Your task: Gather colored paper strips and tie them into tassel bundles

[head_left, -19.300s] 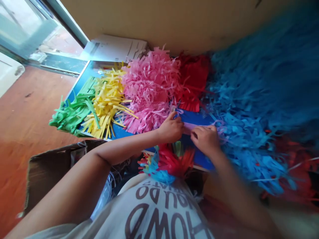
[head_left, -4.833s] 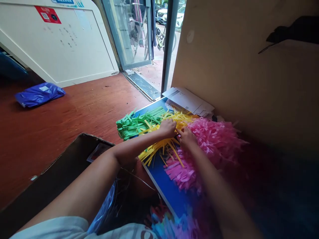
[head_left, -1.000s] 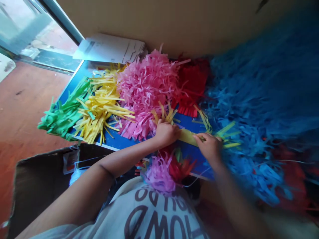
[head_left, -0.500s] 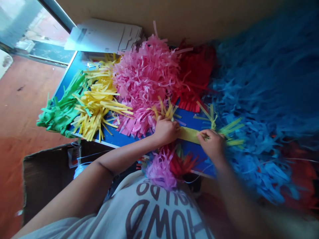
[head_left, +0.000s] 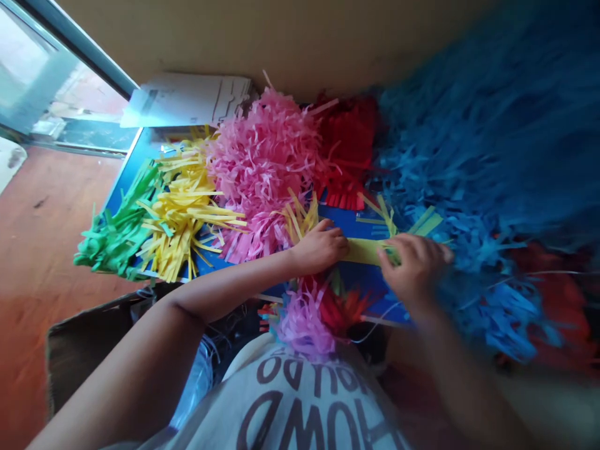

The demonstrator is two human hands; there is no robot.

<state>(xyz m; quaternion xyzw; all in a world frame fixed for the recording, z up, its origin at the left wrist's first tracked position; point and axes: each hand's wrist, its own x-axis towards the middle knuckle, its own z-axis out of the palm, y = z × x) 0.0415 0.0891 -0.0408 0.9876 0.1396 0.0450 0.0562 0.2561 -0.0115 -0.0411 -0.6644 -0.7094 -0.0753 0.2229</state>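
Note:
A flat band of yellow fringed paper spans the gap between my two hands, with cut strands spreading out past both ends. At its left end my left hand is closed on the paper, knuckles up. My right hand is at the other end, thumb and fingers around the paper; its outer fingers are smeared by motion. Yellow strands stick up behind my left hand. Just below the band, near my shirt, lies a bunch of purple and red fringe.
On the blue table lie green fringe, yellow fringe, a pink heap and red fringed paper. A large blue fringe pile fills the right. White sheets are stacked at the back. A cardboard box stands below left.
My right hand has loosened its pinch, and its fingers now spread further over the right end of the paper. My left hand has turned slightly, still holding on. The view has tilted a little.

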